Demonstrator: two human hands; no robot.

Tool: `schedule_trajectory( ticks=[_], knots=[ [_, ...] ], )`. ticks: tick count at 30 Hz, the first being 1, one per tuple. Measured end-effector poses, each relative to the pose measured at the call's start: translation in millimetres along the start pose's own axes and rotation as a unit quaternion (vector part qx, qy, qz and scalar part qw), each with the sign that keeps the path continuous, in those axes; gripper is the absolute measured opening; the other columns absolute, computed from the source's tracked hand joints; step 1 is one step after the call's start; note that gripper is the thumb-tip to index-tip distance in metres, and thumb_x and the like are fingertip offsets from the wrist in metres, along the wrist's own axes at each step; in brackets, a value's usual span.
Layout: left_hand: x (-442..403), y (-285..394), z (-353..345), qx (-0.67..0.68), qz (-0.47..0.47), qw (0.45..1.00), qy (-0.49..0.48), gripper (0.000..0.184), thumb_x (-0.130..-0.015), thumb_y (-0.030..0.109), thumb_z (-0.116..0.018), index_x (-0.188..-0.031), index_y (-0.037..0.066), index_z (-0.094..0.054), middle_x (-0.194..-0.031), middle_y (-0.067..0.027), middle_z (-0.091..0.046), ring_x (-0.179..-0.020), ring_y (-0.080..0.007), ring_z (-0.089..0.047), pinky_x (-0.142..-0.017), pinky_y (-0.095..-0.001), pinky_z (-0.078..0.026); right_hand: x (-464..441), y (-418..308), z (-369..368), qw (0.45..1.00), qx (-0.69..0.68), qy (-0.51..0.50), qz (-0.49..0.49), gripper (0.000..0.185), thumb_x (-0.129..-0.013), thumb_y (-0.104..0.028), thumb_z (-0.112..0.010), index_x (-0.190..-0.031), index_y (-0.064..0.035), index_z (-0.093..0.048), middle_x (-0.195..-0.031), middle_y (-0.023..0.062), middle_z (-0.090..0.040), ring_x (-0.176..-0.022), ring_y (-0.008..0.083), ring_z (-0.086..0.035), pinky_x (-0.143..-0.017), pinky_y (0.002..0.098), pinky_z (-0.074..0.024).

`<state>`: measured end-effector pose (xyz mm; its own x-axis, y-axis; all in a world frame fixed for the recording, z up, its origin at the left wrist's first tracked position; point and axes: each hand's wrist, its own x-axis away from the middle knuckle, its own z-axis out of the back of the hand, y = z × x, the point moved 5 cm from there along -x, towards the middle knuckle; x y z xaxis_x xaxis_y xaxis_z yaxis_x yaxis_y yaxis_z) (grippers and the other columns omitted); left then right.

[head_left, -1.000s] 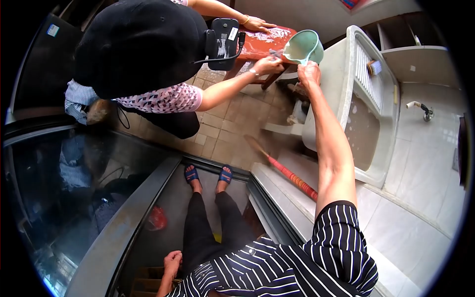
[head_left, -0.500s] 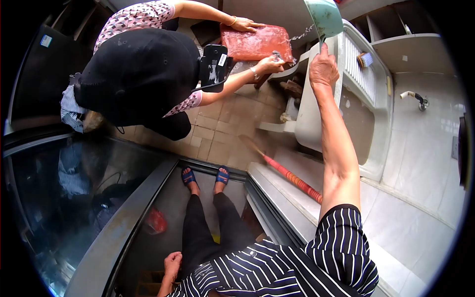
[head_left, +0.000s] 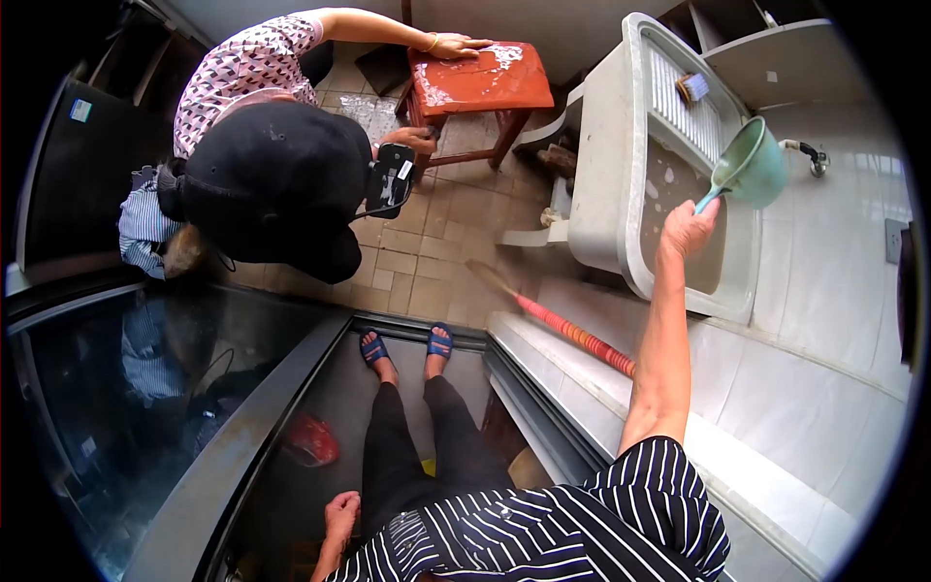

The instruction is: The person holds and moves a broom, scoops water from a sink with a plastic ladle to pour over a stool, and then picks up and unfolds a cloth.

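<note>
My right hand (head_left: 690, 229) grips the handle of a pale green plastic water dipper (head_left: 762, 173). The dipper is held over the grey laundry sink (head_left: 635, 165), beside the ribbed washboard part (head_left: 669, 92). Cloudy water (head_left: 706, 254) stands in the basin below my hand. Down at my side hangs my left hand (head_left: 340, 512), its fingers curled, with nothing visible in them. Across from me, a co-worker's hand (head_left: 456, 46) lies flat on a wet red stool (head_left: 490, 82). The co-worker's other hand (head_left: 412, 139) is lower, by the stool's side; what it holds is unclear.
A scrub brush (head_left: 692, 88) rests on the washboard, and a wall tap (head_left: 815, 158) is to the right. A red-handled broom (head_left: 582, 339) leans near the sill. The co-worker, in a black cap (head_left: 281, 175), bends at the left. A glass door (head_left: 126, 417) stands nearby.
My right hand has swung the dipper from beside the stool back over the sink, and the water stream has stopped. The co-worker's lower hand has moved off the stool top, which now sits level.
</note>
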<state>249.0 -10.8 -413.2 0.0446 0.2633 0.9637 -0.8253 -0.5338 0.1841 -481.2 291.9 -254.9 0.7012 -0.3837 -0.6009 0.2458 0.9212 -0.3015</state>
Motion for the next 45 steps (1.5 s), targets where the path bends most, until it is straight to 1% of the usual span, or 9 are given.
schedule_trajectory(
  ticks=[15, 18, 19, 20, 24, 30, 37, 40, 45],
  knots=[
    [-9.4, -16.9, 7.2, -0.043, -0.006, 0.999, -0.021, 0.019, -0.08, 0.012, -0.06, -0.095, 0.001, -0.063, -0.073, -0.0012, -0.06, -0.062, -0.0085, -0.053, -0.057, -0.0216, -0.045, 18.6, 76.0, -33.5, 0.971, -0.008, -0.144, -0.192, 0.018, -0.069, -0.016, -0.049, -0.08, -0.0026, -0.055, -0.085, 0.0183, -0.061, -0.082, 0.0383, -0.057, -0.073, 0.0448, -0.0441],
    [-16.1, -21.6, 9.7, -0.049, -0.007, 0.998, -0.029, 0.018, -0.079, 0.012, -0.06, -0.094, 0.002, -0.063, -0.074, -0.0009, -0.06, -0.062, -0.0083, -0.053, -0.058, -0.0214, -0.045, 18.3, 75.0, -31.6, 0.973, 0.012, -0.125, -0.192, 0.015, -0.067, -0.01, -0.046, -0.074, -0.0017, -0.055, -0.063, 0.0132, -0.059, -0.047, 0.0244, -0.057, -0.052, 0.0349, -0.0461],
    [-18.8, -23.4, 10.9, -0.045, -0.009, 0.998, -0.034, 0.018, -0.079, 0.012, -0.06, -0.094, 0.002, -0.063, -0.074, -0.0009, -0.06, -0.062, -0.0083, -0.053, -0.058, -0.0214, -0.045, 18.6, 74.0, -31.3, 0.972, 0.025, -0.141, -0.186, 0.015, -0.067, -0.009, -0.044, -0.074, -0.0015, -0.055, -0.063, 0.0128, -0.059, -0.046, 0.023, -0.057, -0.049, 0.0334, -0.0468],
    [-20.0, -21.3, 10.3, -0.041, -0.012, 0.998, -0.039, 0.018, -0.079, 0.012, -0.06, -0.094, 0.002, -0.063, -0.074, -0.001, -0.06, -0.062, -0.0083, -0.053, -0.058, -0.0214, -0.045, 22.2, 75.0, -31.7, 0.952, -0.009, -0.169, -0.256, 0.013, -0.069, -0.012, -0.051, -0.078, -0.0033, -0.054, -0.083, 0.0173, -0.061, -0.082, 0.0374, -0.059, -0.073, 0.0435, -0.0449],
    [-24.1, -19.6, 13.0, -0.051, 0.0, 0.998, -0.036, 0.018, -0.08, 0.012, -0.06, -0.093, 0.002, -0.063, -0.074, -0.0017, -0.06, -0.063, -0.0089, -0.054, -0.058, -0.0219, -0.045, 25.1, 66.4, -23.2, 0.945, 0.005, -0.17, -0.279, 0.015, -0.072, -0.011, -0.05, -0.084, -0.0034, -0.054, -0.087, 0.0172, -0.062, -0.085, 0.0369, -0.059, -0.074, 0.0444, -0.045],
    [-20.9, -2.6, 9.2, -0.031, -0.019, 0.999, -0.038, 0.018, -0.08, 0.013, -0.06, -0.094, 0.001, -0.062, -0.075, -0.0028, -0.06, -0.064, -0.0102, -0.055, -0.058, -0.0232, -0.046, 27.6, 30.5, -5.9, 0.967, 0.093, -0.2, -0.13, 0.017, -0.075, -0.016, -0.051, -0.09, -0.0064, -0.052, -0.087, 0.0174, -0.061, -0.083, 0.0358, -0.059, -0.068, 0.0451, -0.0465],
    [-7.7, 35.3, 15.5, -0.172, -0.125, 0.975, 0.06, 0.019, -0.075, 0.018, -0.064, -0.08, 0.0, -0.067, -0.066, -0.0017, -0.061, -0.058, -0.0081, -0.052, -0.055, -0.0238, -0.043, 22.6, 36.6, 8.3, 0.981, 0.047, -0.047, -0.18, 0.043, -0.075, -0.012, -0.055, -0.116, -0.0193, -0.049, -0.082, 0.0145, -0.054, -0.078, 0.0321, -0.057, -0.062, 0.0437, -0.0449],
    [-15.1, 29.6, 20.0, -0.192, -0.108, 0.973, 0.068, 0.025, -0.075, 0.025, -0.065, -0.07, 0.0, -0.068, -0.058, -0.0008, -0.058, -0.055, -0.0078, -0.049, -0.053, -0.0243, -0.04, 24.8, 32.0, 4.7, 0.989, 0.087, -0.062, -0.103, 0.044, -0.075, -0.012, -0.054, -0.118, -0.0202, -0.048, -0.085, 0.0139, -0.054, -0.081, 0.0311, -0.057, -0.063, 0.0429, -0.0449],
    [-10.2, 32.6, 23.8, -0.151, -0.116, 0.98, 0.063, 0.026, -0.078, 0.024, -0.059, -0.07, 0.0, -0.066, -0.059, -0.0033, -0.06, -0.054, -0.0104, -0.053, -0.053, -0.0242, -0.041, 19.9, 33.1, 7.3, 0.99, -0.085, 0.012, -0.111, 0.049, -0.075, -0.014, -0.048, -0.123, -0.0077, -0.039, -0.098, 0.0203, -0.054, -0.088, 0.0377, -0.054, -0.073, 0.0461, -0.0441]
  ],
)
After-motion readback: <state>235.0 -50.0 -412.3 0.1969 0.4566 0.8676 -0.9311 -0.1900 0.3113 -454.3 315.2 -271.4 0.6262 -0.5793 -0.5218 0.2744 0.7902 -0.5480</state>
